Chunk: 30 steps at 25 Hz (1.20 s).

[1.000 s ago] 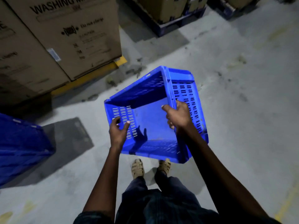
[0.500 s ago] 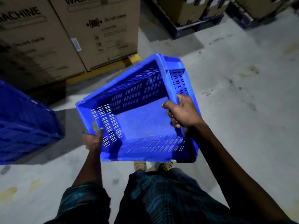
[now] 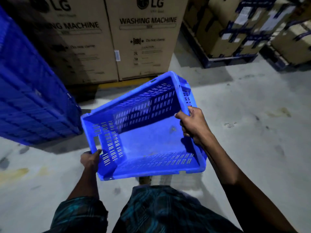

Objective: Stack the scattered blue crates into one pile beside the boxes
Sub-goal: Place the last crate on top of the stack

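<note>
At frame centre I see the blue crate (image 3: 148,142) held tilted above the floor (image 3: 252,132) — left hand (image 3: 90,159) gripping its lower-left corner, right hand (image 3: 195,125) curled over its right rim — with the stacked blue crates (image 3: 30,98) at left beside the washing-machine boxes (image 3: 143,39).

Pretty clearly a warehouse: big LG washing machine cartons (image 3: 144,37) parked on a bare concrete floor (image 3: 244,115), taped boxes (image 3: 223,31) stacked on a pallet (image 3: 230,60), plus a blue crate stack (image 3: 32,98).
</note>
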Tool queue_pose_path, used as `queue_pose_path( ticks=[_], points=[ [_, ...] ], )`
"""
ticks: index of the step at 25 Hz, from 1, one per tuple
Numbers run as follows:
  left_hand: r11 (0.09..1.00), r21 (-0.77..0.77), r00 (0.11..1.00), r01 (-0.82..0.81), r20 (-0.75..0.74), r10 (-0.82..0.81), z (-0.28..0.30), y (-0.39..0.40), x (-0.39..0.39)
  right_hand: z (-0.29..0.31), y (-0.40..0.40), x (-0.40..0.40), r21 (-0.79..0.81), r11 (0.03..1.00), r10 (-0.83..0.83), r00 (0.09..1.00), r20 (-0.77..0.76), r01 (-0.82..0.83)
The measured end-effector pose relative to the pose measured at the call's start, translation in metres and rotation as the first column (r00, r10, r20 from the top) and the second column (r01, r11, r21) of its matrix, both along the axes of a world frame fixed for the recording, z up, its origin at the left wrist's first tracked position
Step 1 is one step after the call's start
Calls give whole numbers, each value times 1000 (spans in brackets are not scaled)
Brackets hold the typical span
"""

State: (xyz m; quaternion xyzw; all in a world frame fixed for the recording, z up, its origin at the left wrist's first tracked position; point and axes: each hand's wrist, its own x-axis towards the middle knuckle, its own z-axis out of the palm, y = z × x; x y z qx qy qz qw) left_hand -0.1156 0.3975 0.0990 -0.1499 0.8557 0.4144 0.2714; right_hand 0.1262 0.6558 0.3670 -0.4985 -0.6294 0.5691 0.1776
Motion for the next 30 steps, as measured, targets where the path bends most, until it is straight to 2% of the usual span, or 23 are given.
queue_pose_path(
  ticks=[3,6,9,15,21,25,30],
  points=[
    [998,62,995,-13,-102,19,19,-46,24,-9,-19,21,85,996,29,999,-14,-28],
    [991,112,985,-69,-151,85,27,-97,59,-14,-41,39,297,951,73,995,73,-91],
    [987,158,989,-26,-142,48,28,-153,88,-12,-57,51,379,896,169,967,193,-232],
    [998,43,966,-38,-256,48,72,-249,118,-1,-108,53,327,833,355,884,303,-446],
    [992,18,945,-126,-301,125,113,-332,93,2,-177,18,287,845,348,871,348,-452],
    [986,8,927,-166,-339,159,144,-388,61,9,-228,-17,323,825,372,877,305,-463],
    [991,17,903,-135,-409,130,201,-450,-1,39,-293,-68,447,806,284,915,285,-389]
  ],
)
